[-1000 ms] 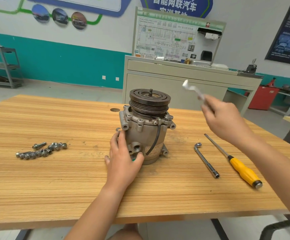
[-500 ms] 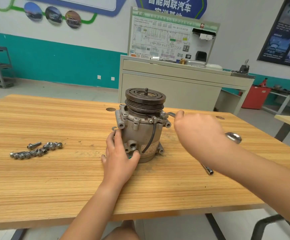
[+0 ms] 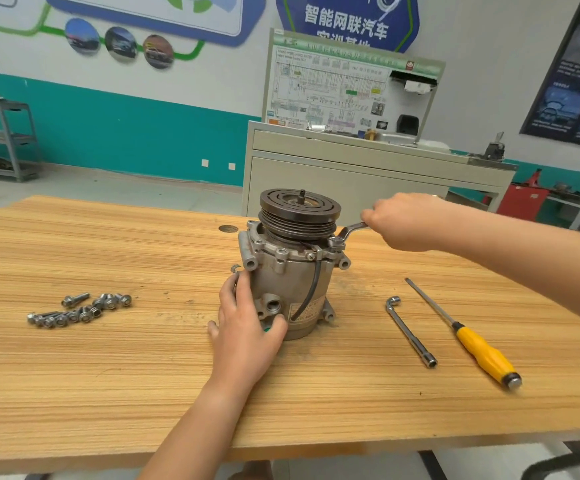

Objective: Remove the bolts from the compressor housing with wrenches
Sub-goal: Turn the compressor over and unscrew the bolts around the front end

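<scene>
A grey metal compressor (image 3: 290, 271) with a dark pulley on top stands upright in the middle of the wooden table (image 3: 108, 375). My left hand (image 3: 247, 327) holds its lower left side, thumb and fingers wrapped round the housing. My right hand (image 3: 406, 221) grips the handle of a silver ring wrench (image 3: 347, 233). The wrench's ring end sits on a bolt (image 3: 335, 242) at the right of the housing flange. Several removed bolts (image 3: 77, 310) lie in a cluster on the table to the left.
An L-shaped socket wrench (image 3: 410, 330) and a yellow-handled screwdriver (image 3: 472, 341) lie on the table right of the compressor. A grey training cabinet (image 3: 368, 174) stands behind the table. A metal shelf rack (image 3: 4, 140) is at the far left.
My right hand carried the wrench down from the air to the compressor and set its ring end on the right flange bolt. My left hand stayed on the housing.
</scene>
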The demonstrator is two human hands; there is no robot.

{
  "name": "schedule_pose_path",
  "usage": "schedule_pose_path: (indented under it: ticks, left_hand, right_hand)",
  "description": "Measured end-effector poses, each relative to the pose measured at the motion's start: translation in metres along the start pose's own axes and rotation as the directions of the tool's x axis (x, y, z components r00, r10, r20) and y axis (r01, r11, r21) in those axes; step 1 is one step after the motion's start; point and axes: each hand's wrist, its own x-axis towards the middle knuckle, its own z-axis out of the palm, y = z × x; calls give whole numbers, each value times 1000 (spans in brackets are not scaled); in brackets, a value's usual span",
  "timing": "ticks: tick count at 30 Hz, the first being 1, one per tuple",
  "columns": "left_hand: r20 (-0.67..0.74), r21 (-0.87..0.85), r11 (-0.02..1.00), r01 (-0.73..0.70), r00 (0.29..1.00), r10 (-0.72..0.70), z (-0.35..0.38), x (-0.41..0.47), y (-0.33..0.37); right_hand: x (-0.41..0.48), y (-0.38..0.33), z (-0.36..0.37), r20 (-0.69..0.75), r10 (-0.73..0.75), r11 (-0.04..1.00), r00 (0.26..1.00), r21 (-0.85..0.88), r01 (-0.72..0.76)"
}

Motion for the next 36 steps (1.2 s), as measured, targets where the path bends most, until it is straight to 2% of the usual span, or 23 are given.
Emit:
schedule_pose_path:
  ticks: [5, 7, 8, 9, 11, 12, 13, 14, 15, 17, 18, 20, 23, 25, 30, 36]
  left_hand:
    - [-11, 7, 1000, -1, 1000, 1, 0, 0, 1]
    - [-10, 10, 1000, 5, 1000, -5, 1, 0, 0]
    - [-8, 10, 1000, 5, 1000, -5, 1, 0, 0]
    - [-5, 11, 1000, 6, 1000, -6, 1, 0, 1]
    - [-5, 11, 1000, 9, 1000, -9, 1, 0, 1]
    - [-5, 12, 1000, 11, 1000, -11, 1, -1, 1]
    - [-6, 12, 1000, 11, 1000, -11, 1, -1, 1]
    - [-7, 12, 1000, 10, 1000, -10, 1, -1, 2]
    - [-7, 13, 1000, 10, 1000, -10, 1, -1, 2]
    - [-6, 12, 1000, 14, 1000, -14, 1, -1, 2]
    - [-4, 12, 1000, 15, 1000, -15, 1, -1, 2]
    - [-3, 11, 1000, 17, 1000, -17, 1, -1, 2]
    - [-2, 16, 1000, 20, 1000, -20, 1, -1, 1]
    - [-8, 15, 1000, 14, 1000, -14, 2, 0, 0]
    - [-20, 11, 1000, 7, 1000, -7, 3, 0, -1]
    - [-22, -1, 1000, 0, 1000, 0, 4, 2, -3]
  right_hand:
    - [40, -14, 25, -171, -4, 993, 985, 114, 24]
    - [40, -16, 36, -237, 76, 963, 969, 271, -9]
    - [37, -15, 41, -272, 164, 909, 948, 415, -38]
    - [32, -15, 46, -286, 289, 799, 914, 598, -66]
    - [14, -17, 47, -265, 540, 448, 799, 894, -6]
    - [3, -18, 44, -249, 622, 309, 742, 949, 59]
    - [-10, -18, 40, -235, 654, 253, 719, 964, 85]
    - [-22, -17, 35, -239, 634, 275, 735, 959, 75]
    - [-35, -17, 30, -239, 570, 359, 786, 933, 23]
    - [-55, -21, 19, -181, 406, 595, 896, 797, -108]
    - [-62, -25, 15, -148, 377, 688, 914, 706, -169]
    - [-69, -34, 8, -129, 405, 795, 905, 539, -278]
    - [-71, -45, -7, -105, 404, 851, 909, 408, -331]
    - [-70, -50, -14, -98, 368, 882, 925, 353, -313]
    - [-67, -71, -35, -46, 241, 968, 969, 83, -237]
    - [-64, -61, -19, -66, 200, 980, 978, 16, -200]
